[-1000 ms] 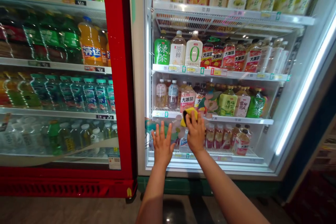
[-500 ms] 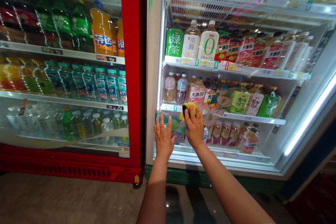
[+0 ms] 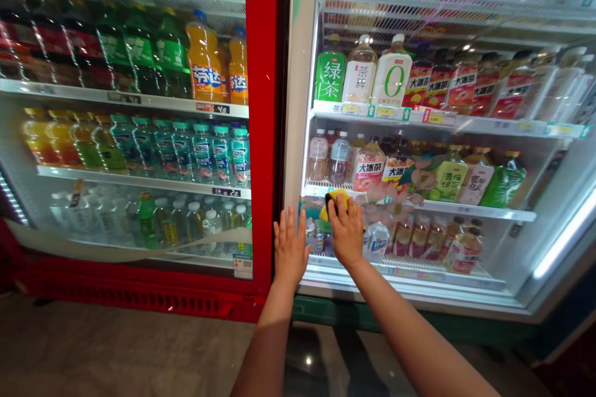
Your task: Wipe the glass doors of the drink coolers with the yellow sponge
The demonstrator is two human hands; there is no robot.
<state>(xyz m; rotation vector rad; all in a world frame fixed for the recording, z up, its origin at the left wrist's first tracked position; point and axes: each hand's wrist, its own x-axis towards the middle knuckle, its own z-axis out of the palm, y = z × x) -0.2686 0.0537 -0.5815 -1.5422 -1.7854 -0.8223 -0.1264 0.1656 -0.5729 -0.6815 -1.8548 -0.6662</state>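
The right hand [image 3: 347, 237] holds a yellow cloth [image 3: 343, 191] low on the left front of the tea fridge [image 3: 302, 74], likely wiping it, while the empty left hand [image 3: 291, 248] is spread flat by that fridge's left edge, and the next rub needs steady pushing.

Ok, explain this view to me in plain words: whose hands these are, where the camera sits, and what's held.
There's no robot here. These are a person's bare hands, seen by a camera worn on their head, facing forward and down. The right hand has a yellow-and-black cloth under its fingers at a cooler's glass front, which bears flower pictures. The left hand holds nothing, fingers extended, near the cooler's pale frame. Bottles stand on shelves behind the glass. A red-framed cooler stands alongside.
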